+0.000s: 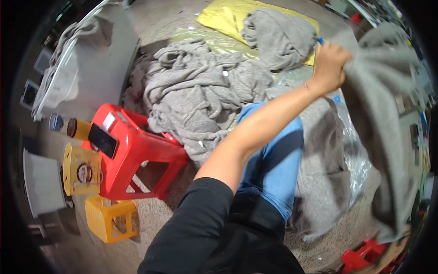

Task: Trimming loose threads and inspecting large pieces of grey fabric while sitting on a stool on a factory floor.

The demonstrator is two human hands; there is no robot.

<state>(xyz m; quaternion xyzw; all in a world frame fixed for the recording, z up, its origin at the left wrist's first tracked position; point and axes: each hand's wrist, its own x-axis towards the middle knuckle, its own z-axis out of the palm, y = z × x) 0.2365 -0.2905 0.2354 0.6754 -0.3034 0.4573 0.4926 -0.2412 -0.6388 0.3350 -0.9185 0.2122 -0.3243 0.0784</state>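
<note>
My left hand (329, 68), its arm stretched across to the upper right, is closed around the edge of a grey knit garment (381, 98). The garment hangs down the right side, blurred by motion. At the lower right my right forearm (388, 261) shows near the garment's lower end; its fingers are hidden or too blurred to make out. In front of me lies a large heap of grey knit garments (191, 91). More grey knit pieces (321, 182) lie spread over clear plastic beside my blue-jeaned leg (278, 155).
A bundled grey garment (280, 36) rests on a yellow plastic sheet (223, 16). To the left are a red stool (137, 141) carrying a phone (103, 140), a yellow bag (82, 169), a small yellow stool (109, 219) and a big white bin (100, 59). Another red stool (365, 255) is lower right.
</note>
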